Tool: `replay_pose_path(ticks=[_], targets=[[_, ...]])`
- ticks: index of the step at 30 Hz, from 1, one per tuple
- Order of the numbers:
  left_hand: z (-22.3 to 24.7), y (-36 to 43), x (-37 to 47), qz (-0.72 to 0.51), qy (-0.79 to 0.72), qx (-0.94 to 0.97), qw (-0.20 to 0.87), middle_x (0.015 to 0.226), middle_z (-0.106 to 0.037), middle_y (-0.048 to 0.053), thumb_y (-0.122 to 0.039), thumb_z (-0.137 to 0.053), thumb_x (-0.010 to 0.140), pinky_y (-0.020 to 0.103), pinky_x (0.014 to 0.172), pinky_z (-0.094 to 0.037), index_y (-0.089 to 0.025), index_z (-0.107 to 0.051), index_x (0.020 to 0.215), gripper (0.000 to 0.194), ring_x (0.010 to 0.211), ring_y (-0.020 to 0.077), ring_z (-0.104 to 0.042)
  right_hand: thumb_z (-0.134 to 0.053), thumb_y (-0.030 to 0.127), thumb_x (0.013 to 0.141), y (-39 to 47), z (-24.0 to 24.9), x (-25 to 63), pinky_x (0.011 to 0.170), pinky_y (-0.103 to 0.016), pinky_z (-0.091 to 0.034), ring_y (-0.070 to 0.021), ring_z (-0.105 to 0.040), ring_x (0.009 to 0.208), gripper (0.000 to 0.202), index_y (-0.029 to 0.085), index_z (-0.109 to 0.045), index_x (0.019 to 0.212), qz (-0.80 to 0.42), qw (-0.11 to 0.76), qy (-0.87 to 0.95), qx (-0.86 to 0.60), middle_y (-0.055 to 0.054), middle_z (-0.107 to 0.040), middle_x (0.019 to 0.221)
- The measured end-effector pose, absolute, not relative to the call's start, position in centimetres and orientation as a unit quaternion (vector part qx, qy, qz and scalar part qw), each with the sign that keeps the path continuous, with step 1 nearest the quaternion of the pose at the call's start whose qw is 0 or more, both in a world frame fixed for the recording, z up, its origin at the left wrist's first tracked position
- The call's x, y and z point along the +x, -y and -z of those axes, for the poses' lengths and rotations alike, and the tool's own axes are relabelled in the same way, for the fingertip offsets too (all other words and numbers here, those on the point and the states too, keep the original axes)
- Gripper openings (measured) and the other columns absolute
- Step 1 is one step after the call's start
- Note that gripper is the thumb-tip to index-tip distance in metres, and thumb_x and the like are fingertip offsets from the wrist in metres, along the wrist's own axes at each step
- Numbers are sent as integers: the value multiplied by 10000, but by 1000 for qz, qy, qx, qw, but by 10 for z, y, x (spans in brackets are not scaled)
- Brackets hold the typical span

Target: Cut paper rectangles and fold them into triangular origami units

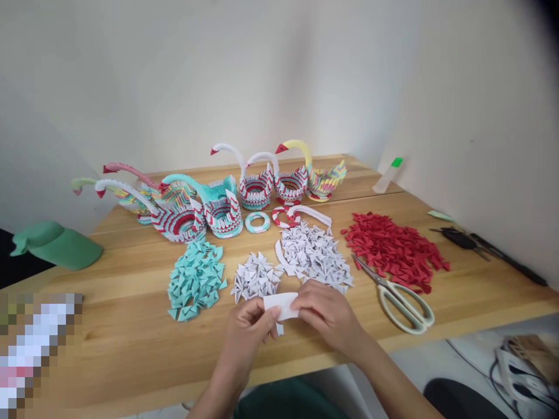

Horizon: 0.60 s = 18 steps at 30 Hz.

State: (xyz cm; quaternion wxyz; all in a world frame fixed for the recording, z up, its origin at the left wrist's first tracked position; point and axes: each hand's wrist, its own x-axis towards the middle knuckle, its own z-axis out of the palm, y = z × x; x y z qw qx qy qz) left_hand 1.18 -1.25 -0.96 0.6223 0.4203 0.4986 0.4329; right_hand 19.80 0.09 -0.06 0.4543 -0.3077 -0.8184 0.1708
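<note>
A small white rectangle of paper (pixel 280 305) is held up between my two hands, over the near part of the wooden table. My left hand (pixel 251 326) pinches its left end, thumb in front. At the right end, my right hand (pixel 325 314) grips the paper with its fingertips. A scrap of white paper (pixel 280 329) shows just below the left fingers. Beyond my hands lie a small heap of folded white paper triangles (pixel 256 277) and a larger white heap (pixel 315 256). Turquoise triangles (pixel 196 280) are piled to the left, red ones (pixel 393 247) to the right.
Several folded-paper swans (pixel 181 221) stand along the back. Two paper rings (pixel 257 222) and a curved white neck piece (pixel 311 213) lie before them. Scissors (pixel 404 302) rest at right, near keys (pixel 458 237) and a black pen (pixel 509 259). A green visor (pixel 61 244) sits far left.
</note>
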Motion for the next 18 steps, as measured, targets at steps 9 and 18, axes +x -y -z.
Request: replay_pose_path(ticks=[9, 18], targets=[[3, 16, 9, -454, -499, 491, 551, 506, -608, 6, -439, -681, 774, 202, 489, -368, -146, -685, 714, 298, 469, 100, -480, -655, 263, 870, 6, 3, 193, 705, -259, -491, -159, -652, 749, 128, 207, -655, 755, -336, 482, 695, -414, -17, -706, 785], [9, 22, 9, -440, -498, 490, 564, 702, -703, 45, -313, -761, 666, 259, 604, -477, -147, -681, 1008, 389, 627, 168, -606, -665, 305, 813, 11, 7, 184, 699, -274, -498, -172, -634, 743, 118, 199, -613, 805, -440, 472, 584, -493, -18, -672, 787]])
